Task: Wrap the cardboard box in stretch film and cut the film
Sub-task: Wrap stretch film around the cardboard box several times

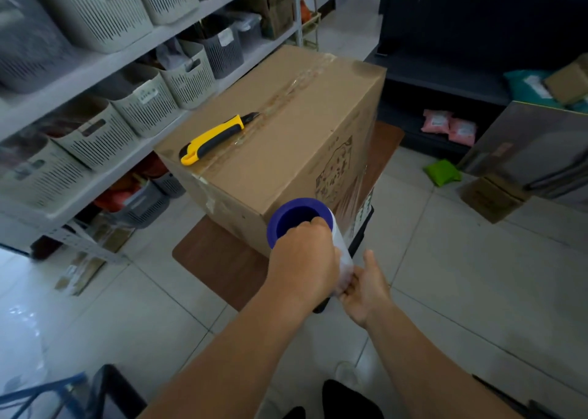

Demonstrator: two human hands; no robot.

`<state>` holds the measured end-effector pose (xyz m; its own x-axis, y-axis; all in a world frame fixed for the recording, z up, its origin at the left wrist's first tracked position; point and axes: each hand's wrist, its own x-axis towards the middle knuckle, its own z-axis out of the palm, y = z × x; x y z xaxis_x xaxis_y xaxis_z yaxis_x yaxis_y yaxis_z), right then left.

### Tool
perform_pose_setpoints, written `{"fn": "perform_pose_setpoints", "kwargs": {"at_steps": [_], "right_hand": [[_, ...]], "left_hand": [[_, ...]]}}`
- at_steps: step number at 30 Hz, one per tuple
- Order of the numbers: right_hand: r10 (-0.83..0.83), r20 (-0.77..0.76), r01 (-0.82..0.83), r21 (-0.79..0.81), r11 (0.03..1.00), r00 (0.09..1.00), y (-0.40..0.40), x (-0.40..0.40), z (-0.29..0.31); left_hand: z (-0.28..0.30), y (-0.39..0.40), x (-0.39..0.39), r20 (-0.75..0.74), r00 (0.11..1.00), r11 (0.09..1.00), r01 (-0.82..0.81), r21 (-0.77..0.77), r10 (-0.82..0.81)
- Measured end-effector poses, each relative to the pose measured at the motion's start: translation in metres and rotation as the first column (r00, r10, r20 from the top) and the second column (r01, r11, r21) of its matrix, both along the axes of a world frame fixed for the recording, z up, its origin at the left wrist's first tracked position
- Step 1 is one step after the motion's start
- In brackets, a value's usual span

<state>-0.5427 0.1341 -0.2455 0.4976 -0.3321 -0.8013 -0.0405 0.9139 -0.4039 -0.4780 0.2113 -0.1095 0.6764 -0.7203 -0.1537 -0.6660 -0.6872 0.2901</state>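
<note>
Cardboard box [280,138] sitting on a small brown table [216,266], taped along the top seam, one near corner pointing toward the hands. Stretch film [358,177] drawn as a clear sheet across the box's right side face, running from the far corner down to the roll. Yellow and black utility knife [213,138] lying loose on the box top, near the left edge, along the tape line, well apart from both hands.

Film roll [305,224] with a blue core held tilted at the box's near corner, just below the top edge, touching or nearly touching the cardboard. Left hand [305,259] closed around the roll's upper part, thumb hooked over the blue rim. Right hand [366,286] at the roll's lower end, palm turned up, fingers curled loosely against the white film there; firmness of that grip not clear. Both hands close together, just in front of and below the box's near corner.

Grey shelving [105,65] with slotted baskets [95,8] to the left. Tiled floor [461,275] around the table, a green packet [443,172] and a small carton [491,196] lying to the right.
</note>
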Motion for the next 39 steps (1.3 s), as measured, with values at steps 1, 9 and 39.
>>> {"fn": "perform_pose_setpoints", "kwargs": {"at_steps": [1, 9, 39], "right_hand": [[-0.016, 0.003, 0.016, -0.002, 1.0, 1.0, 0.006, 0.0, 0.001], [-0.114, -0.012, 0.114, -0.005, 0.993, 0.993, 0.06, 0.003, 0.004], [-0.043, -0.025, 0.044, 0.039, 0.998, 0.999, 0.149, 0.077, -0.008]], "left_hand": [[0.0, 0.005, 0.0, 0.0, 1.0, 1.0, 0.006, -0.009, -0.006], [0.001, 0.05, 0.01, -0.018, 0.997, 0.997, 0.077, -0.017, -0.077], [0.002, 0.132, 0.085, 0.084, 0.992, 0.995, 0.093, 0.035, -0.095]]}}
